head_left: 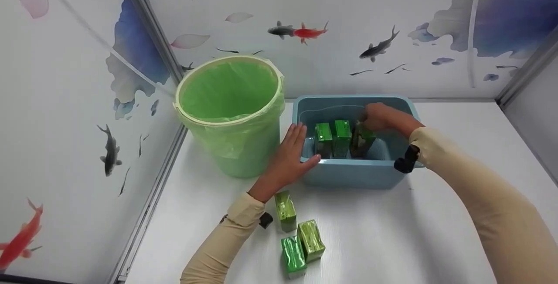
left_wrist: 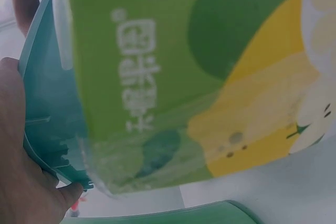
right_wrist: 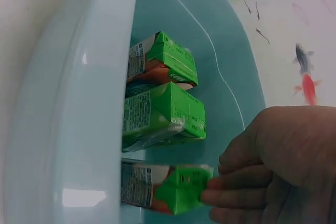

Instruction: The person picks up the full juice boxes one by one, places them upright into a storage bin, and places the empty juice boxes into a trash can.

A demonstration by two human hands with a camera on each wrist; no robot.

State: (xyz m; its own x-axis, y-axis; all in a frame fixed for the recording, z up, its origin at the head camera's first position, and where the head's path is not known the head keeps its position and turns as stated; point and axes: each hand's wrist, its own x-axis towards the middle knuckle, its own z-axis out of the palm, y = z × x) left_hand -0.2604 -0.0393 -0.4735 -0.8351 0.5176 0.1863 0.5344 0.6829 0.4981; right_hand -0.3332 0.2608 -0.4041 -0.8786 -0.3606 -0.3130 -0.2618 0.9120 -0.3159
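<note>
A blue plastic tub (head_left: 355, 175) stands by the back wall with several green-topped drink cartons (head_left: 342, 131) upright inside. My right hand (head_left: 378, 116) reaches into it; the fingers pinch the top end of the rightmost drink carton (right_wrist: 186, 188), which leans in the head view. The thumb's contact is partly hidden. My left hand (head_left: 290, 155) rests at the tub's front left corner, fingers straight along the left side, thumb on the front rim. Near the left wrist stands a yellow-green carton (head_left: 286, 212), which fills much of the left wrist view with its fruit print (left_wrist: 252, 108).
A green bin (head_left: 244, 162) lined with a pale green bag stands left of the tub, close to my left hand. Toward the front lie another yellow-green carton (head_left: 311, 238) and a bright green one (head_left: 293, 255), side by side. Printed walls (head_left: 314, 70) enclose the white table (head_left: 370, 231).
</note>
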